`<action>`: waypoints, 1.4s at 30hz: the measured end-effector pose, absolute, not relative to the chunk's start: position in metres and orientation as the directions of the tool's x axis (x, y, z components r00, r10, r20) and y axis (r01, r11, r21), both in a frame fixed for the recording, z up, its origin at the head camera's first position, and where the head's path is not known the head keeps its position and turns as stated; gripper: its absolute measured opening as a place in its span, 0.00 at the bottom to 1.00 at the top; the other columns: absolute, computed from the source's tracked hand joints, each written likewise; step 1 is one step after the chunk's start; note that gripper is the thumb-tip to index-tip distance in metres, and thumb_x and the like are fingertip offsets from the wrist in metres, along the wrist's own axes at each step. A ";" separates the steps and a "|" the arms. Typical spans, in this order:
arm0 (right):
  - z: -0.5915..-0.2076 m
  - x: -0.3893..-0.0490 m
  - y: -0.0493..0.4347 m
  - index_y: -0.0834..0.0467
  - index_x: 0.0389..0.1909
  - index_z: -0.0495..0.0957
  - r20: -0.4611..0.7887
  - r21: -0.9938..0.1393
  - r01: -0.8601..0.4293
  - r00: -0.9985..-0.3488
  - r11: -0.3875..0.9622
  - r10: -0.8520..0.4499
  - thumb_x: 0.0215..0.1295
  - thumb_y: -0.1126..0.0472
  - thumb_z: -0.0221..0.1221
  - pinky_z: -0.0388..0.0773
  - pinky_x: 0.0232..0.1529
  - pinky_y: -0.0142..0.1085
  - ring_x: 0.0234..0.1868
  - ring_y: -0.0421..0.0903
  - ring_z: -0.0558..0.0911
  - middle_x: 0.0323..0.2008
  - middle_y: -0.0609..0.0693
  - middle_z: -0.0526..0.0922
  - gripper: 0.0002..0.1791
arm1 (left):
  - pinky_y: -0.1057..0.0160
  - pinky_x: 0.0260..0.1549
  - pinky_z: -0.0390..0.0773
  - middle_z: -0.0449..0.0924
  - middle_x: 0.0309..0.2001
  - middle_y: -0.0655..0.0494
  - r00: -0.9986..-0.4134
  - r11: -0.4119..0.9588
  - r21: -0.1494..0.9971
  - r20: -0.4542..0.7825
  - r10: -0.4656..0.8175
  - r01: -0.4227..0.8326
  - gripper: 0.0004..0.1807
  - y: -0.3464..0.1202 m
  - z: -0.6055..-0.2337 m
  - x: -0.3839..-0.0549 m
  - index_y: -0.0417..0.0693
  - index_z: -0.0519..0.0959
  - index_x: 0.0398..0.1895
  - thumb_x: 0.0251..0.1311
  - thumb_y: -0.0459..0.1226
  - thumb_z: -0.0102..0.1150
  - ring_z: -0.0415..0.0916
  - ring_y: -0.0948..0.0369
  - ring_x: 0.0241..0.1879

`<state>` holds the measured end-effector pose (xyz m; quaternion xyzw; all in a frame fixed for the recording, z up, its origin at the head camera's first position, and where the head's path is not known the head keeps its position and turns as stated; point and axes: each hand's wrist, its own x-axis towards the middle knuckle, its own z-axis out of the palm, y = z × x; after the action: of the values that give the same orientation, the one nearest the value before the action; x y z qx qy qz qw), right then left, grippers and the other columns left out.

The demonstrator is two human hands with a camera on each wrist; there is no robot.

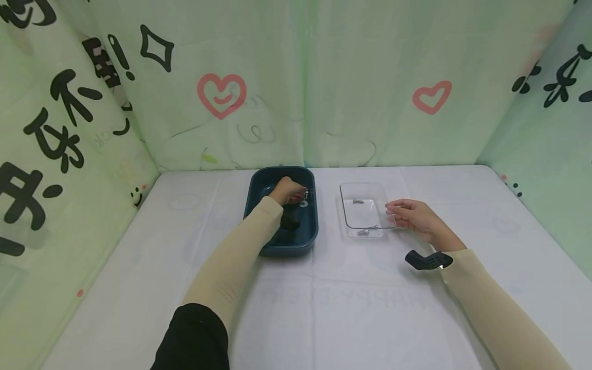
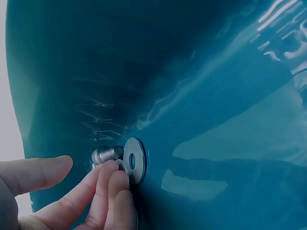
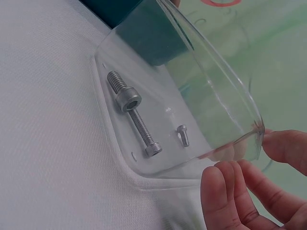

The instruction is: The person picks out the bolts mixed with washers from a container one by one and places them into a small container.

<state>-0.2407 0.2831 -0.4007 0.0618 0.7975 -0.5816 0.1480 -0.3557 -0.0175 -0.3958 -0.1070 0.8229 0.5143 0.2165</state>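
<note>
My left hand reaches into a dark blue tray. In the left wrist view its fingertips touch a small metal bolt and a flat washer by the tray wall, with the thumb held apart. Part of the hardware is hidden behind the fingers. My right hand holds a clear plastic box at its right side, thumb and fingers about a corner. Inside the box lie a thick socket-head bolt, a longer thin bolt and a short small screw.
Both containers stand side by side on a white-covered table, the tray on the left. A pale green printed curtain hangs behind and along both sides. A black device is strapped at my right wrist.
</note>
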 end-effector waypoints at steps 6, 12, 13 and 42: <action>-0.400 -0.241 0.284 0.65 0.57 0.66 -0.318 -0.909 0.283 -0.945 0.307 -0.071 0.67 0.53 0.55 0.79 0.40 0.22 0.33 0.31 0.77 0.33 0.33 0.77 0.25 | 0.60 0.52 0.79 0.78 0.52 0.40 -0.891 0.411 0.828 -0.448 0.074 -0.382 0.15 -0.020 -0.389 -0.345 0.32 0.75 0.52 0.65 0.32 0.51 0.79 0.52 0.49; -0.399 -0.240 0.284 0.66 0.58 0.65 -0.318 -0.912 0.282 -0.945 0.297 -0.078 0.67 0.53 0.55 0.79 0.40 0.22 0.34 0.31 0.77 0.32 0.33 0.77 0.26 | 0.59 0.51 0.79 0.80 0.50 0.39 -0.896 0.389 0.841 -0.437 0.076 -0.377 0.14 -0.020 -0.394 -0.348 0.31 0.76 0.49 0.64 0.32 0.53 0.80 0.50 0.49; -0.399 -0.240 0.284 0.66 0.58 0.65 -0.316 -0.912 0.280 -0.945 0.299 -0.079 0.67 0.53 0.55 0.79 0.40 0.22 0.33 0.31 0.77 0.32 0.33 0.77 0.26 | 0.59 0.51 0.79 0.80 0.50 0.40 -0.896 0.386 0.841 -0.437 0.073 -0.379 0.14 -0.020 -0.395 -0.349 0.32 0.77 0.49 0.64 0.32 0.53 0.80 0.51 0.49; -0.399 -0.239 0.284 0.67 0.59 0.63 -0.319 -0.914 0.282 -0.944 0.291 -0.089 0.68 0.54 0.54 0.79 0.40 0.23 0.34 0.32 0.76 0.32 0.33 0.77 0.26 | 0.63 0.47 0.81 0.82 0.48 0.43 -0.899 0.364 0.840 -0.437 0.012 -0.403 0.15 -0.012 -0.408 -0.356 0.34 0.77 0.49 0.61 0.32 0.57 0.82 0.54 0.47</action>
<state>-0.2393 0.2839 -0.3990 0.0611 0.7881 -0.5922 0.1564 -0.3561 -0.0120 -0.4083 -0.1218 0.8039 0.5508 0.1884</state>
